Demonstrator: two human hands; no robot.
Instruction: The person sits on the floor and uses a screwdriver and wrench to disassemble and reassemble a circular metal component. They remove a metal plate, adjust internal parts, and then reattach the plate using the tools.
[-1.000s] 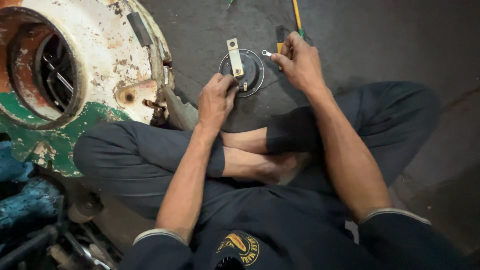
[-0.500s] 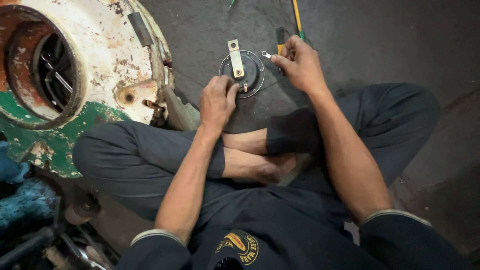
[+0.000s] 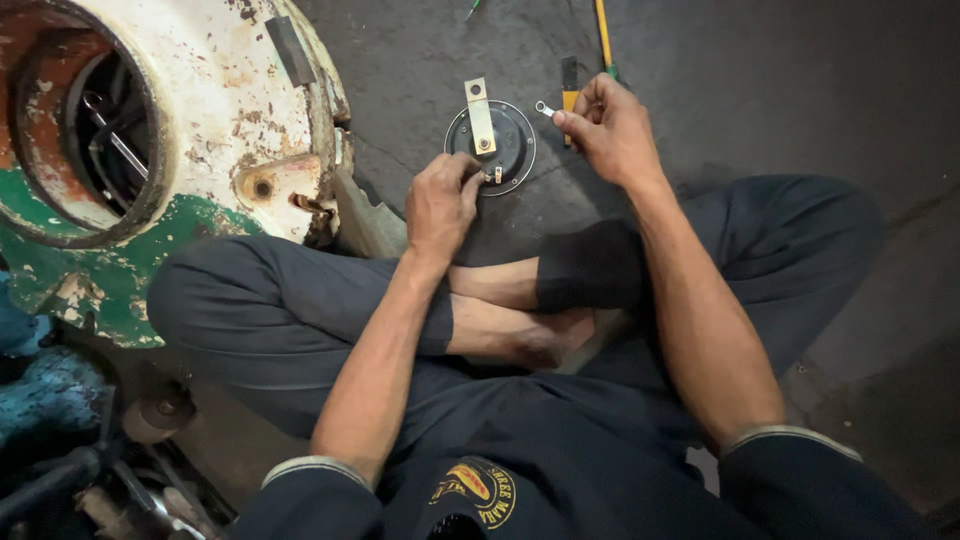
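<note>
Round black horn (image 3: 505, 150), brass bracket on top: your left hand (image 3: 440, 205) grips its near rim, fingers curled; right hand (image 3: 612, 130), just right of it, pinches a small spanner (image 3: 545, 108).

A repair workshop: grimy concrete floor (image 3: 760, 80), rusted white-and-green machine housing (image 3: 200, 130), scattered screwdrivers (image 3: 603, 35).

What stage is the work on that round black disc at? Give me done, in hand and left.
Done: the round black disc lies flat on the floor with its metal bracket bolted at the centre. In hand: the left hand grips the disc's edge by its terminals, and the right hand pinches a wire with a ring end. Left: that wire isn't on the disc yet.
</note>
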